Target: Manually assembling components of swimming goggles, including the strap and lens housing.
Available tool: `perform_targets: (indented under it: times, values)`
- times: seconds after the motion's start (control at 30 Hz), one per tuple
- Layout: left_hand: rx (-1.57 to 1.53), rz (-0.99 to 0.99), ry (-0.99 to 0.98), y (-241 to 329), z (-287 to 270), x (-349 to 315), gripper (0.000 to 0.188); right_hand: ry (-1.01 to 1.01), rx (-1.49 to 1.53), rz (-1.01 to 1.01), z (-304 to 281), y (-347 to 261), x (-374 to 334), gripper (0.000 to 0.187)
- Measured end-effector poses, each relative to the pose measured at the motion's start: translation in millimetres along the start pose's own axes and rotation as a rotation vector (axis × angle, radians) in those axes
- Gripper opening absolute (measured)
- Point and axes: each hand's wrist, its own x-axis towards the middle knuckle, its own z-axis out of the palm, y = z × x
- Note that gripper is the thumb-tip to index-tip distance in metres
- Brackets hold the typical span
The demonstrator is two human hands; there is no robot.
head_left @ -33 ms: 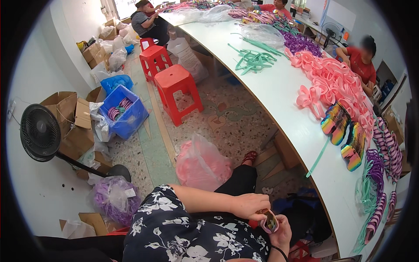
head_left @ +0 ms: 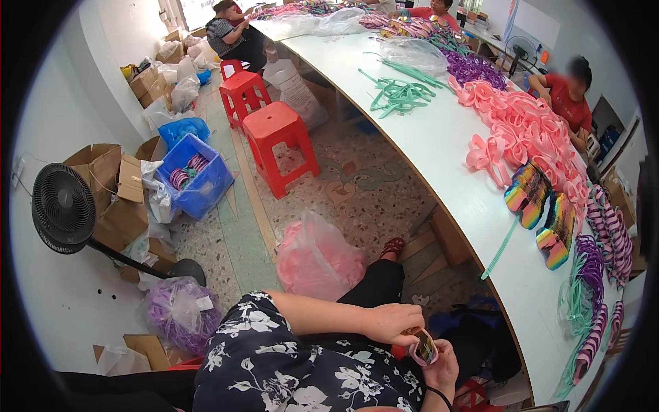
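Note:
Low by the table's edge, both my hands hold a small pair of goggles with a pink rim and a shiny mirrored lens. My left hand comes across from the left, its fingers pinched on the upper end. Around the lower right side my right hand is closed, with a dark band at its wrist. Part of the goggles is hidden by my fingers. Nearest on the white table are a single teal strap and two stacks of rainbow mirrored lenses.
Pink straps or frames, purple strands and teal straps lie heaped on the table. Red stools, a bag of pink pieces, a blue crate and a fan stand left. Several people sit around the table.
The goggles have tilted slightly in my hands. Otherwise nothing has visibly moved.

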Motion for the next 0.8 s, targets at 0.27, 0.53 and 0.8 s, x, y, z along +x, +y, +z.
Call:
perform_targets:
  times: [0.27, 0.53, 0.8]
  values:
    - [-0.011, -0.006, 0.055, -10, 10, 0, 0.034, 0.071, 0.2, -0.049, 19, 9, -21, 0.037]
    - [0.049, -0.027, 0.046, -4, 11, 4, 0.034, 0.196, -0.125, -0.137, 19, 9, -2, 0.035]
    - [0.038, -0.027, 0.145, -12, 8, -10, 0.034, 0.199, 0.006, -0.01, 28, 7, 2, 0.033]
